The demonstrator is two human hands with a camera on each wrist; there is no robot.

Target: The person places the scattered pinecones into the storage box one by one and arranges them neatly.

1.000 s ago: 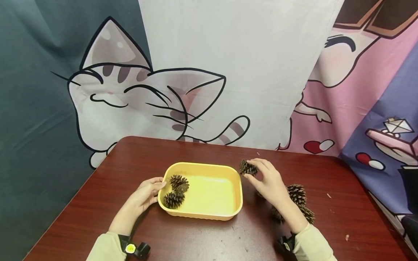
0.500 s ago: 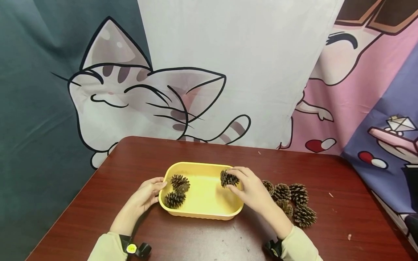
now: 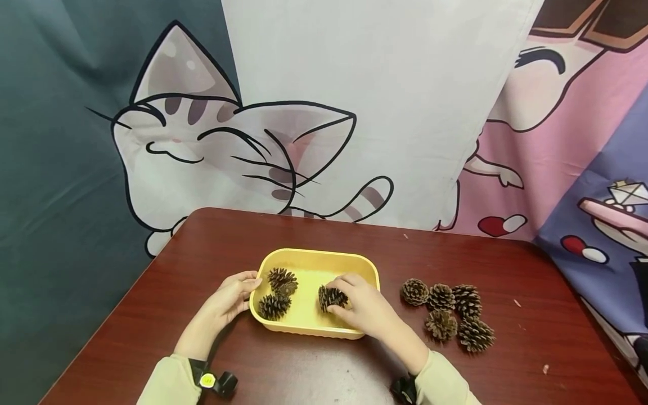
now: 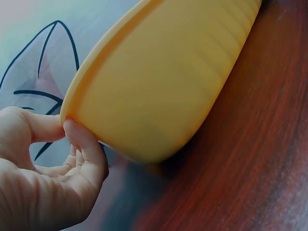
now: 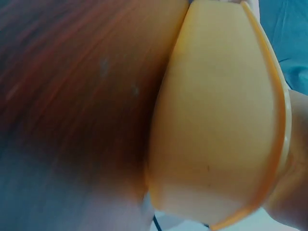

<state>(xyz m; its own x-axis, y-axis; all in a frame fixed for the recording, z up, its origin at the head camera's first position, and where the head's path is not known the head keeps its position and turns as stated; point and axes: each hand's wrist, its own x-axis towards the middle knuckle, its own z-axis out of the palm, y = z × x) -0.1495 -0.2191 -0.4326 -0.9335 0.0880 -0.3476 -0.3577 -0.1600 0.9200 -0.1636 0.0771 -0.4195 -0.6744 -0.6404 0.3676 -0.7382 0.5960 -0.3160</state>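
Observation:
A yellow plastic box (image 3: 314,331) stands on the table. My left hand (image 3: 230,297) pinches its left rim between thumb and fingers, as the left wrist view shows at the box wall (image 4: 154,82). Inside the box my right hand (image 3: 365,306) holds a pine cone (image 3: 331,298), thumb on the near side and fingers on the far side. More pine cones (image 3: 275,306) lie at the box's left end. In the right wrist view the box wall (image 5: 216,106) hides most of the right hand (image 5: 291,178).
Several loose pine cones (image 3: 441,326) are grouped on the reddish-brown table (image 3: 304,371), right of the box. A cartoon cat curtain (image 3: 324,152) hangs behind the table's far edge. Small pale scraps (image 3: 545,369) dot the right side.
My right hand has carried the pine cone leftward from beyond the box's right rim, over it and down into the box. The left hand has kept its hold on the rim.

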